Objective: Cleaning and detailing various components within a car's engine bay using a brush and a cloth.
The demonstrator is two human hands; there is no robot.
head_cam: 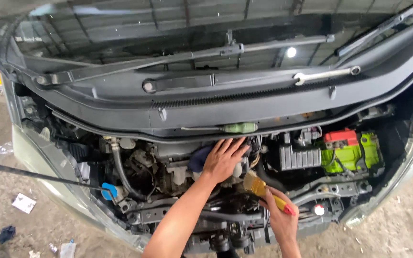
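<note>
I look down into a car's open engine bay (168, 177). My left hand (223, 157) lies flat with fingers spread on a dark blue cloth (198, 157) over the engine's middle. My right hand (279, 215) grips a paintbrush (264, 188) with a yellow handle and a red end. Its pale bristles point up and left, just below my left hand and close to the engine.
A green battery (354, 153) with a red terminal cover sits at the right. On the black cowl (244, 102) lie a silver wrench (323, 75) and a green-handled screwdriver (235, 128). A blue cap (108, 190) and the hood prop rod (29, 174) are at left. Windscreen wipers (178, 57) lie above.
</note>
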